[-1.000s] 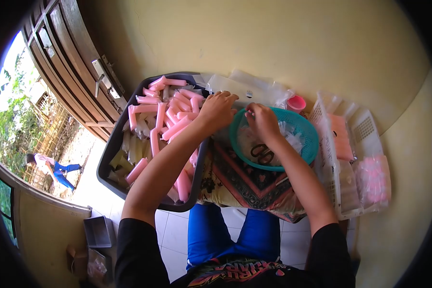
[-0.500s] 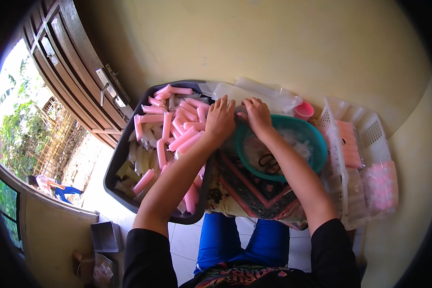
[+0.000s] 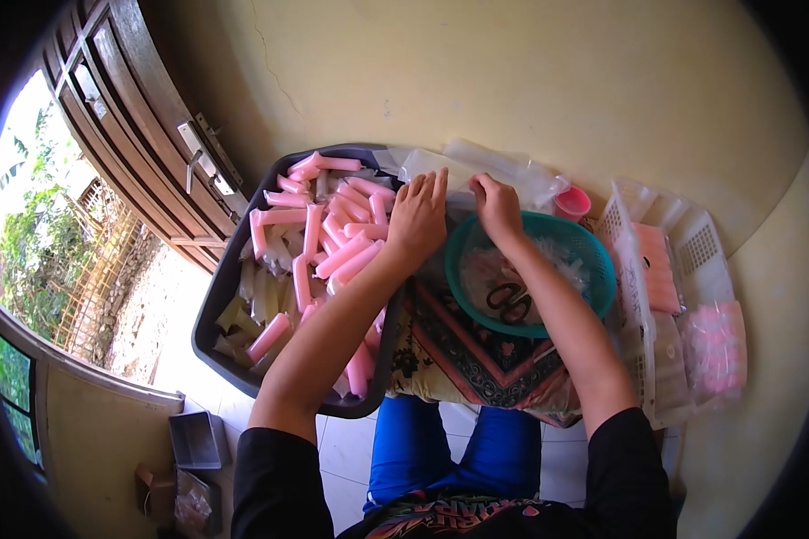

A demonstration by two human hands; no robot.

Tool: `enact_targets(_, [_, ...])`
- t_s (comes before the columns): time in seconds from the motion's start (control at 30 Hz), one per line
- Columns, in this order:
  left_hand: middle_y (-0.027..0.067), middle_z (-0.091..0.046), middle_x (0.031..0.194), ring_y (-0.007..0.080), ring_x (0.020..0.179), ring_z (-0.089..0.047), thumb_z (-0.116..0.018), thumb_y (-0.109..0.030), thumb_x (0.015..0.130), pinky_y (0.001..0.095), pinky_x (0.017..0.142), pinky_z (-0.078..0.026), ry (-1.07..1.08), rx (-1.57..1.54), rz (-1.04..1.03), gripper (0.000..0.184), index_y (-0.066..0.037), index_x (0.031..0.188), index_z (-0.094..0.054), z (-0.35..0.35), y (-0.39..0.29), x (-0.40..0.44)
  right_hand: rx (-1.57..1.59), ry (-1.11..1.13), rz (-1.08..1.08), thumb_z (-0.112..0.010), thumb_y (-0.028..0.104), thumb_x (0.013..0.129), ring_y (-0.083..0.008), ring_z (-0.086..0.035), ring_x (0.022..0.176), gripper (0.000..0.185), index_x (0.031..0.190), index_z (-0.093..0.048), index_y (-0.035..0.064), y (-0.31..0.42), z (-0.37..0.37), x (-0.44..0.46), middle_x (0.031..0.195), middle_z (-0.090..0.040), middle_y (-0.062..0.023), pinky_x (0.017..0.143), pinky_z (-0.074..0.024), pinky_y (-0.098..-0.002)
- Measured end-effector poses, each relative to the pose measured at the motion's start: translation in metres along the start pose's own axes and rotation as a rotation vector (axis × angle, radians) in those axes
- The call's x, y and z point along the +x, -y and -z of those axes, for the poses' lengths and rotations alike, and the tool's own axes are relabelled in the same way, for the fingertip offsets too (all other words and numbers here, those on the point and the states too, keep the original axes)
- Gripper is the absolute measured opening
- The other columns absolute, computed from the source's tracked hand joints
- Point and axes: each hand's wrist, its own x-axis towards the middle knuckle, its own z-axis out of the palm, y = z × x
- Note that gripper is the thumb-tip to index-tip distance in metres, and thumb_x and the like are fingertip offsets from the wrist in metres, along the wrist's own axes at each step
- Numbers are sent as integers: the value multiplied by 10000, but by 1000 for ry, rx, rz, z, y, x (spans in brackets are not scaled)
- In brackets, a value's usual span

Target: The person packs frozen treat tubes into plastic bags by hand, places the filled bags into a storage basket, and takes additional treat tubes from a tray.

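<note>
My left hand (image 3: 419, 216) lies with its fingers stretched out on clear plastic bags (image 3: 454, 171) by the wall. Just right of it, my right hand (image 3: 497, 208) is closed, its fingertips pinched at the bags; what they hold is too small to make out. A dark tub (image 3: 208, 323) at the left holds many pink filled tubes (image 3: 312, 229) and some pale ones. Below my right hand is a green basket (image 3: 609, 286) with clear plastic pieces and dark-handled scissors (image 3: 510, 303) in it.
A pink cup (image 3: 572, 204) stands behind the green basket. At the right, a white crate (image 3: 636, 296) holds packs of pink tubes (image 3: 658, 269). Patterned cloth (image 3: 476, 359) lies under the basket. A wooden door (image 3: 144, 117) is at the left, with a grey bin (image 3: 198, 440) on the floor.
My right hand has moved a little away from my left hand and its fingers have closed. My left hand's fingers have straightened. The person outside the doorway is out of sight.
</note>
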Motion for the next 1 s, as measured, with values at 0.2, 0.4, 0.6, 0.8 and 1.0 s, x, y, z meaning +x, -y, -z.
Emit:
enact_targets(0.2, [203, -595, 1318, 334, 1276, -523, -622, -93, 846, 437, 1058, -401, -23, -36, -22, 802, 0, 1555, -258, 2, -2, 2, 175, -78, -112, -612, 154, 968, -387, -689, 794, 134, 978, -624, 21, -5, 5, 3, 828, -707, -168, 694, -544, -452])
enact_targets(0.4, [233, -636, 1261, 385, 1225, -576, -488, -11, 863, 435, 1055, -417, 47, -292, -89, 729, -35, 1561, -280, 11, -5, 4, 77, 10, 131, -749, 206, 870, -368, -693, 948, 275, 1032, -639, 14, 17, 16, -4, 988, -716, -184, 821, -558, -407])
enact_targets(0.6, [256, -586, 1351, 401, 1219, -584, -478, 59, 812, 459, 1052, -432, 8, -389, -234, 767, -31, 1552, -296, 17, -8, 7, 33, 27, 15, -689, 179, 897, -377, -672, 966, 208, 999, -655, 1, 9, 11, 7, 987, -697, -217, 810, -527, -447])
enact_targets(0.8, [242, -579, 1347, 384, 1235, -565, -514, -16, 865, 453, 1063, -427, 99, -275, -196, 701, -10, 1536, -311, 14, -11, 4, 272, -64, -348, -532, 217, 1016, -292, -693, 887, 299, 1071, -704, -21, 18, 40, 17, 889, -709, -192, 804, -518, -367])
enact_targets(1.0, [204, -560, 1382, 356, 1301, -509, -601, -149, 903, 452, 1093, -390, 179, -151, -227, 697, -13, 1526, -320, 4, -6, 1, 941, -331, -317, -445, 301, 1066, -256, -665, 1056, 449, 1237, -613, -80, 30, 89, 33, 1108, -704, -167, 981, -497, -377])
